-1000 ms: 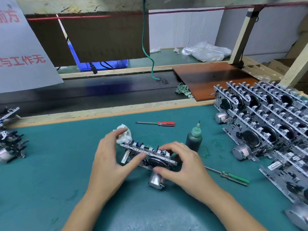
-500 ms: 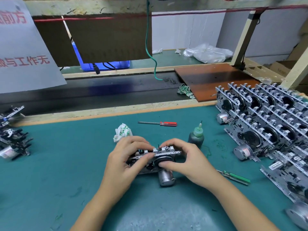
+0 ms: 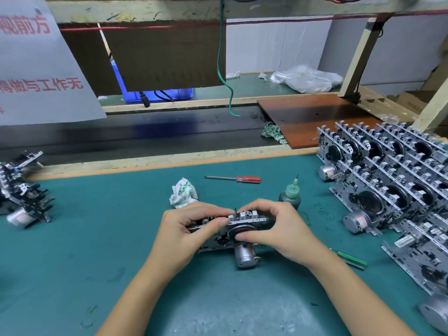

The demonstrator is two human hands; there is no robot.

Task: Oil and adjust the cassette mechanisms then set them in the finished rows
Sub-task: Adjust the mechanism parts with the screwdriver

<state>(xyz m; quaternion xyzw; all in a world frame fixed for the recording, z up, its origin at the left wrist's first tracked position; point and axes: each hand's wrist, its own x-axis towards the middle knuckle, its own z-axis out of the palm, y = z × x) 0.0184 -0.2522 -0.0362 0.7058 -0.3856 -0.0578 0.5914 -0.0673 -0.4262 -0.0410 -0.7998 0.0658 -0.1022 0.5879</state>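
A metal cassette mechanism (image 3: 242,243) with a silver motor at its front stands on the green mat (image 3: 97,238) at the centre. My left hand (image 3: 191,229) grips its left end, fingers curled over the top edge. My right hand (image 3: 271,226) holds its right end, thumb on the black flywheel and fingers over the top. A dark oil bottle (image 3: 289,197) with a green needle cap stands just behind my right hand. Finished mechanisms (image 3: 392,190) stand in rows at the right.
A red-handled screwdriver (image 3: 234,178) lies behind the mechanism and a green-handled one (image 3: 351,259) lies to the right. A crumpled cloth (image 3: 183,192) sits behind my left hand. Several unprocessed mechanisms (image 3: 21,190) lie at the left edge. A dark conveyor belt (image 3: 145,134) runs beyond the mat.
Both hands have drawn the mechanism closer and tipped it upright. My left hand went from open over its left end to gripping it.
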